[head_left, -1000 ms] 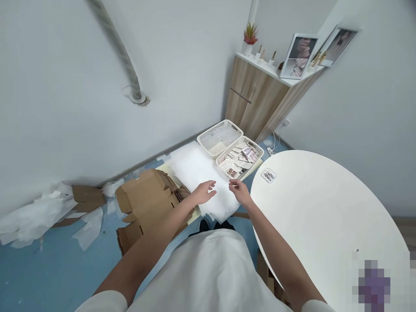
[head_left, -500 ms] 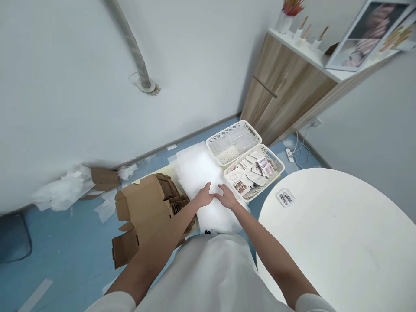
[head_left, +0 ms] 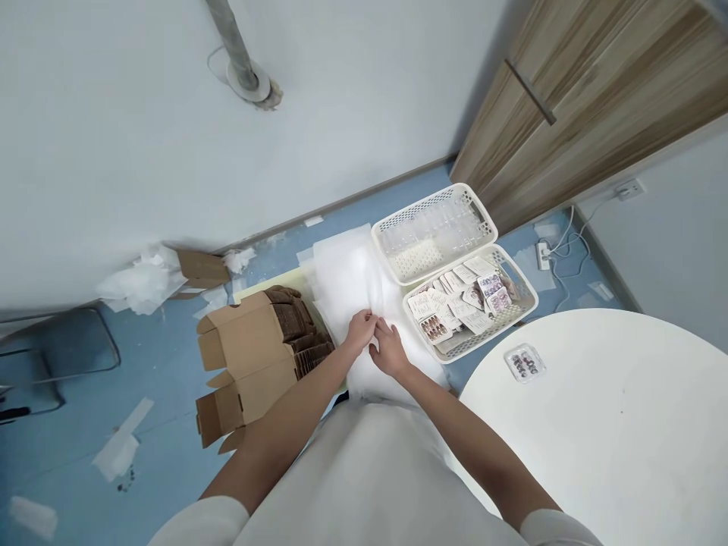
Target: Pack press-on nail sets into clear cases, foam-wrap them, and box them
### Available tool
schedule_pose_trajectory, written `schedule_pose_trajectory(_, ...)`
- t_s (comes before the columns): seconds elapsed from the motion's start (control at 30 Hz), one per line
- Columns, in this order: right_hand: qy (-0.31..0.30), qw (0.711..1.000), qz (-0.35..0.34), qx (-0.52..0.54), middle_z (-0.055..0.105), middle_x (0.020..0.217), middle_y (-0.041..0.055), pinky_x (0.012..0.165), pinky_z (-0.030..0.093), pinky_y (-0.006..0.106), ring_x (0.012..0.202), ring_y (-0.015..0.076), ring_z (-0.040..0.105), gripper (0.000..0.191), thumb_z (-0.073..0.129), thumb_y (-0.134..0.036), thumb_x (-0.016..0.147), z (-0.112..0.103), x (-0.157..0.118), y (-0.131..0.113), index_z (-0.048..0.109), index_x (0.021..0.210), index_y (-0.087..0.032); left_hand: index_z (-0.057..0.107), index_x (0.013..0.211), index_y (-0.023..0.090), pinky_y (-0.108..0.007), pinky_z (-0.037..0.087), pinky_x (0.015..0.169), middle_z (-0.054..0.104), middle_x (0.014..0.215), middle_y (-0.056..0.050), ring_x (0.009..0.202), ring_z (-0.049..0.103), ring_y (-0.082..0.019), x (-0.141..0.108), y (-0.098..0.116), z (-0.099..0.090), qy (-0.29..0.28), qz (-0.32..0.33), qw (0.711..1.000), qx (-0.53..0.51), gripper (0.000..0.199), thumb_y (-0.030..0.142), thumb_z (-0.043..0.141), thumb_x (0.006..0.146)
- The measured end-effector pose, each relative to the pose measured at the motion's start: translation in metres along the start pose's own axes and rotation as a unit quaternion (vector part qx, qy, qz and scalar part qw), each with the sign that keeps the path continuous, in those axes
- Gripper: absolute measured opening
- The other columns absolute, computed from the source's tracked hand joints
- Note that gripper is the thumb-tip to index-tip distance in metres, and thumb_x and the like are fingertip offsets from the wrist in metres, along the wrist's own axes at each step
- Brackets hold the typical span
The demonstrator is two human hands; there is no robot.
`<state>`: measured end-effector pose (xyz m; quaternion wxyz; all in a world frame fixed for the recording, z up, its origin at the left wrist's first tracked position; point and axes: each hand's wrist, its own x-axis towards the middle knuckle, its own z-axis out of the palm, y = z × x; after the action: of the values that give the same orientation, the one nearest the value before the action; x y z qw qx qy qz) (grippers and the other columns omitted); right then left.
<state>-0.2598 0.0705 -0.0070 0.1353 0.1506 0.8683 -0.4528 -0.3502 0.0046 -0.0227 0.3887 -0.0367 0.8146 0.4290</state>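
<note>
A stack of thin white translucent sheets (head_left: 346, 265) lies in front of me, with my two hands close together over it. My left hand (head_left: 362, 330) has its fingers bent and pressed together at the top sheet, which is creased just there. My right hand (head_left: 390, 349) touches the left fingertips, its thumb and fingers apart. Whether a sheet edge is between the left fingers is too small to tell. Flattened brown cardboard boxes (head_left: 255, 341) lie left of the sheets. Right of them is a white basket (head_left: 526, 299) of printed cards and nail sets.
Behind the cards, another white basket (head_left: 418, 262) holds clear plastic pieces. A round white table (head_left: 603, 409) on the right bears a small clear case (head_left: 524, 362). A wooden cabinet (head_left: 569, 98), power strip (head_left: 543, 255), chair (head_left: 68, 356) and floor scraps surround the area.
My hands have come closer together, and the left fingers have closed in on the top sheet, which is now creased. The view has tilted down and shifted.
</note>
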Motion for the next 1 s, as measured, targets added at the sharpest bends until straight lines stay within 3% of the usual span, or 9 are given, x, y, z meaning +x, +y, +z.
schedule_pose_trajectory(0.1,0.061,0.997,-0.037,0.014,0.042,0.131,0.0074,0.101,0.027,0.043,0.125,0.0205,0.032,0.047,0.040,-0.009,0.075,-0.003,-0.003,0.000,0.047,0.120,-0.021,0.052,0.061,0.017,-0.023,0.039,0.053,0.050,0.053,0.002,0.053,0.049,-0.011,0.002,-0.001,-0.002,0.023,0.003,1.000,0.002,0.018,0.029,0.048,0.073)
schedule_pose_trajectory(0.23,0.193,0.981,0.029,0.014,0.040,0.130,0.0122,0.096,0.032,0.041,0.120,0.0242,0.036,0.039,0.045,-0.024,0.079,-0.011,0.006,-0.002,0.047,0.117,-0.017,0.050,0.056,0.017,-0.022,0.035,0.048,0.044,0.049,0.004,0.048,0.044,-0.009,-0.001,-0.001,-0.009,0.007,0.034,0.999,0.011,0.026,0.035,0.047,0.074)
schedule_pose_trajectory(0.37,0.149,0.985,0.083,0.013,0.058,0.105,0.0079,0.085,0.038,0.037,0.095,0.0211,0.053,0.031,0.042,-0.028,0.081,-0.020,0.021,-0.006,0.051,0.110,-0.020,0.058,0.064,0.017,-0.023,0.041,0.053,0.053,0.054,0.001,0.057,0.053,-0.013,-0.006,0.001,-0.015,-0.024,0.055,0.998,0.036,0.030,0.039,0.043,0.078)
schedule_pose_trajectory(0.47,0.141,0.985,0.103,0.002,0.061,0.095,0.0045,0.075,0.040,0.031,0.081,0.0177,0.056,0.027,0.038,-0.027,0.083,-0.026,0.027,-0.008,0.053,0.104,-0.022,0.062,0.079,0.017,-0.026,0.045,0.063,0.063,0.070,-0.003,0.068,0.060,-0.016,-0.010,0.002,-0.019,-0.045,0.059,0.997,0.026,0.032,0.039,0.040,0.081)
schedule_pose_trajectory(0.63,0.172,0.972,0.120,-0.101,0.062,0.083,0.0062,0.065,0.038,0.029,0.074,0.0185,0.056,0.027,0.031,-0.024,0.086,-0.033,0.024,-0.014,0.056,0.095,-0.020,0.048,0.118,0.014,-0.030,0.045,0.077,0.060,0.107,-0.011,0.088,0.061,-0.019,-0.024,-0.002,-0.029,-0.053,0.065,0.996,-0.004,0.044,0.037,0.046,0.081)
schedule_pose_trajectory(0.77,0.203,0.956,0.126,-0.169,0.059,0.105,0.0087,0.067,0.038,0.031,0.079,0.0199,0.057,0.025,0.033,-0.021,0.084,-0.037,0.018,-0.023,0.058,0.086,-0.021,0.047,0.119,0.013,-0.030,0.044,0.082,0.059,0.109,-0.013,0.095,0.059,-0.019,-0.044,-0.009,-0.045,-0.060,0.108,0.992,-0.001,0.044,0.035,0.048,0.081)
schedule_pose_trajectory(0.87,0.260,0.946,0.078,-0.178,0.049,0.124,0.0076,0.075,0.039,0.034,0.097,0.0229,0.053,0.025,0.035,-0.019,0.082,-0.040,0.009,-0.036,0.060,0.080,-0.021,0.049,0.116,0.013,-0.031,0.044,0.082,0.059,0.110,-0.012,0.095,0.058,-0.019,-0.063,-0.013,-0.061,-0.067,0.143,0.987,0.003,0.042,0.034,0.049,0.080)
schedule_pose_trajectory(0.93,0.313,0.936,0.037,-0.157,0.050,0.122,0.0090,0.084,0.038,0.035,0.107,0.0238,0.048,0.024,0.037,-0.020,0.081,-0.041,0.001,-0.048,0.060,0.082,-0.020,0.050,0.115,0.013,-0.031,0.045,0.082,0.059,0.110,-0.012,0.094,0.058,-0.019,-0.074,-0.016,-0.072,-0.070,0.164,0.984,0.002,0.041,0.034,0.050,0.080)
schedule_pose_trajectory(1.0,0.362,0.926,0.025,-0.108,0.057,0.111,0.0108,0.086,0.037,0.035,0.103,0.0229,0.050,0.023,0.037,-0.023,0.081,-0.042,-0.011,-0.059,0.059,0.087,-0.018,0.050,0.114,0.013,-0.032,0.044,0.084,0.058,0.110,-0.013,0.095,0.058,-0.020,-0.082,-0.019,-0.080,-0.069,0.184,0.981,0.000,0.040,0.033,0.051,0.079)
